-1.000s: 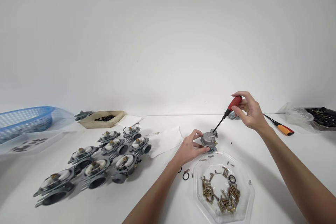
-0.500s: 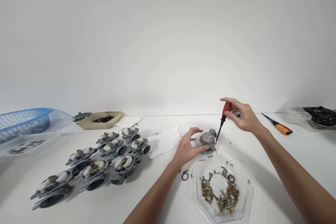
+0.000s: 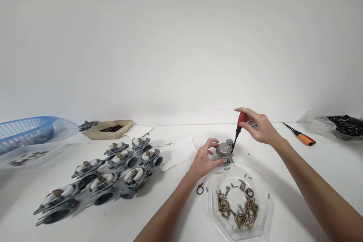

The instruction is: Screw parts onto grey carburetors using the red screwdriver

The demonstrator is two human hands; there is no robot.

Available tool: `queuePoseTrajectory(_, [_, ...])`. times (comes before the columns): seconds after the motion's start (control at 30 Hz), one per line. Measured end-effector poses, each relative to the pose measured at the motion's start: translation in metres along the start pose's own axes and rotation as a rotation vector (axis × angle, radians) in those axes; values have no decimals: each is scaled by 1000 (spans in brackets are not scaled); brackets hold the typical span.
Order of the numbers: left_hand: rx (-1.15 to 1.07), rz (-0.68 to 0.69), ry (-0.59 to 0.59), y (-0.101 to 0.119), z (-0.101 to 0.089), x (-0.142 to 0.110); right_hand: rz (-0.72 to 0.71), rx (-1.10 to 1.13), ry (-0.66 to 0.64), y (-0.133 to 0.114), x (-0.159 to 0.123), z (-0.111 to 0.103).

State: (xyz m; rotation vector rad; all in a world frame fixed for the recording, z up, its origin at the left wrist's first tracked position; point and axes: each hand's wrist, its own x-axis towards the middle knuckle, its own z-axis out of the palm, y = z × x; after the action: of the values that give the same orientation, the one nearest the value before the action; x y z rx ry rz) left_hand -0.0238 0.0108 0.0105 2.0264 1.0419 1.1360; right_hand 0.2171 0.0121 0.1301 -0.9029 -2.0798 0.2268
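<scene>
My left hand (image 3: pixel 203 159) grips the left side of a small grey metal carburetor (image 3: pixel 225 150) standing on the white table (image 3: pixel 176 211). My right hand (image 3: pixel 261 126) pinches the red handle of a screwdriver (image 3: pixel 238 127), held nearly upright. Its black tip rests on the right edge of the carburetor top. Just in front lies a clear octagonal dish (image 3: pixel 265 210) with several brass screws and a black O-ring.
Several grey carburetors (image 3: pixel 107 174) stand in rows at the left. Behind them are a beige tray (image 3: pixel 93 132), a blue basket (image 3: pixel 25 128) and a white cloth (image 3: pixel 178 151). An orange-handled screwdriver (image 3: pixel 300 134) and a bag of black parts (image 3: pixel 344 124) lie at the right. A loose O-ring (image 3: pixel 200 190) lies by the dish.
The screwdriver has swung from a slant to nearly upright, its tip now on the carburetor. My left hand opened briefly and has closed on the carburetor again.
</scene>
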Motion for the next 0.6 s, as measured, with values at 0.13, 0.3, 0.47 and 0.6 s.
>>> queuePoseTrajectory(0.13, [38,-1,17,0,0,0,-1,-6,-3,-1,0,0])
queuePoseTrajectory(0.3, [31,6,35,-1,1,1,-9,-11,-12,0,0,-1])
queuePoseTrajectory(0.47, [12,-36,50,-1,2,0,-33,55,-49,1,0,-2])
queuePoseTrajectory(0.6, [-16,-60,55,0,3,0,-31,175,-46,-3,5,1])
